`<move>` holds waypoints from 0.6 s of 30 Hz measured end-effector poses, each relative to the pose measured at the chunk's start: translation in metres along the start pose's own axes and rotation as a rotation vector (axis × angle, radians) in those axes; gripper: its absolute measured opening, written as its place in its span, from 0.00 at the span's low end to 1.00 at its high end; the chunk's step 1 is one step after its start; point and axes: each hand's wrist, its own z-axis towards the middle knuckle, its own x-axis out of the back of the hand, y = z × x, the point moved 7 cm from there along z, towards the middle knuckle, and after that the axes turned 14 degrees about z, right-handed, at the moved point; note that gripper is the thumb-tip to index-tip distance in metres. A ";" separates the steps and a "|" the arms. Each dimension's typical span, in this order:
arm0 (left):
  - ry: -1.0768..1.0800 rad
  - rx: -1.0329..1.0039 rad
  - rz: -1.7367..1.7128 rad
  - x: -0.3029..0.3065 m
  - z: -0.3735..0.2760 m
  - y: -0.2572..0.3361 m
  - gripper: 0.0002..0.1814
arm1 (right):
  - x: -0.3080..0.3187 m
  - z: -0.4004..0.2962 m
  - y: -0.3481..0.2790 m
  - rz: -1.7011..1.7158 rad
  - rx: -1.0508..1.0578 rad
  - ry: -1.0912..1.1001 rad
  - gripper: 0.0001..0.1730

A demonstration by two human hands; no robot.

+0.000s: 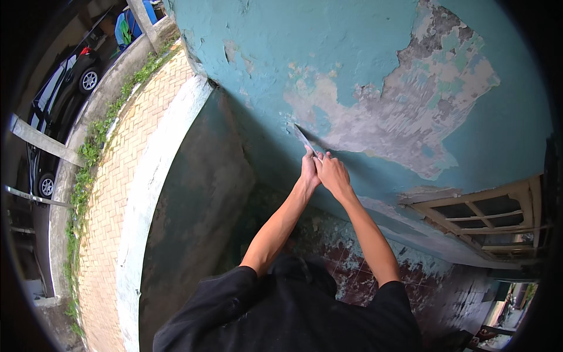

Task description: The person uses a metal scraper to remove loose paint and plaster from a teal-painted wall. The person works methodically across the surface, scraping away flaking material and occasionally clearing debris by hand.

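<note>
A flat metal scraper (303, 137) has its blade tip against the blue-green painted wall (264, 48), at the lower left edge of a large bare patch (360, 116) of grey and whitish plaster. My right hand (334, 174) is closed around the scraper's handle, most of which the fingers hide. Close against it, my left hand (309, 166) also grips the tool, nearer the blade. Both arms reach forward from a black shirt. Ragged paint edges and small chips surround the bare patch.
A low wall with a white top (149, 176) runs along the left. Beyond it lie a paved path (110, 211), weeds and a parked dark car (57, 97). A window frame (479, 215) is at the right. Paint flakes cover the reddish tiled floor (352, 273).
</note>
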 end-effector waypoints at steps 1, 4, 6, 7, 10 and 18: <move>0.010 0.010 0.018 -0.002 -0.001 -0.002 0.25 | 0.002 -0.001 0.003 -0.024 -0.031 -0.007 0.24; -0.004 -0.033 -0.020 0.019 0.013 0.024 0.25 | -0.021 0.018 -0.015 -0.004 0.012 -0.027 0.23; 0.047 -0.114 -0.086 0.057 0.031 0.061 0.25 | -0.052 0.043 -0.039 0.029 0.059 -0.086 0.23; 0.092 -0.176 -0.132 0.073 0.034 0.087 0.25 | -0.069 0.056 -0.054 0.043 0.078 -0.126 0.23; 0.036 -0.205 -0.085 0.068 0.017 0.135 0.26 | -0.087 0.075 -0.086 0.146 0.210 -0.096 0.23; -0.061 0.000 0.439 0.009 -0.050 0.046 0.25 | -0.029 -0.038 -0.008 0.769 -0.053 -0.009 0.23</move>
